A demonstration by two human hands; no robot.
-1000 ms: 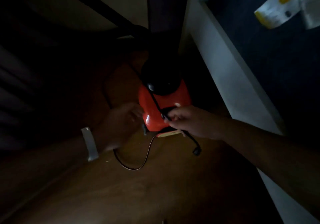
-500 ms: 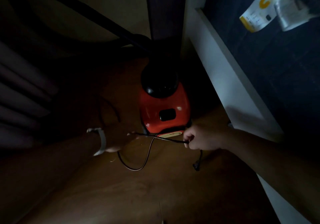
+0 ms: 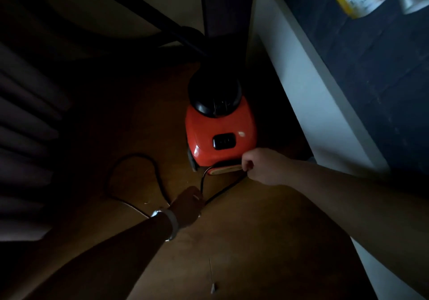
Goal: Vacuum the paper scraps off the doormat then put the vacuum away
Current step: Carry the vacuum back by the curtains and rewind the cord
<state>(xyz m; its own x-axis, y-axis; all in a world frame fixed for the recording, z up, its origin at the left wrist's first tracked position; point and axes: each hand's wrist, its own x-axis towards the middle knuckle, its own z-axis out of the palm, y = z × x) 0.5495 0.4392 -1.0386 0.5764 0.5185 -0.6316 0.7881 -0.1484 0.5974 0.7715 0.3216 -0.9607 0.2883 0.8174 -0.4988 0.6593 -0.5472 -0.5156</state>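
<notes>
Closest to me, two forearms reach down over a brown wooden floor [image 3: 232, 241], the left one wearing a pale wristband [image 3: 173, 224]. The left hand [image 3: 186, 203] is closed round the black power cord [image 3: 222, 191], and the right hand [image 3: 260, 166] is curled into a fist, pinching the same cord right at the back edge of the red vacuum [image 3: 204, 132]. A short length runs taut between the two hands, while the slack loops out on the floor to the left. I take it the cord is being gathered up so the machine can be stowed. A tiny pale fleck [image 3: 213, 287] lies on the boards near the bottom edge.

The vacuum sits on the floor in a corner, close to a white frame [image 3: 308, 104], with a black tube [image 3: 148, 14] slanting away behind it. Beyond the frame is a dark blue panel [image 3: 371, 79] carrying a yellow-and-white label [image 3: 362, 0]. The room is very dim, and no doormat shows.
</notes>
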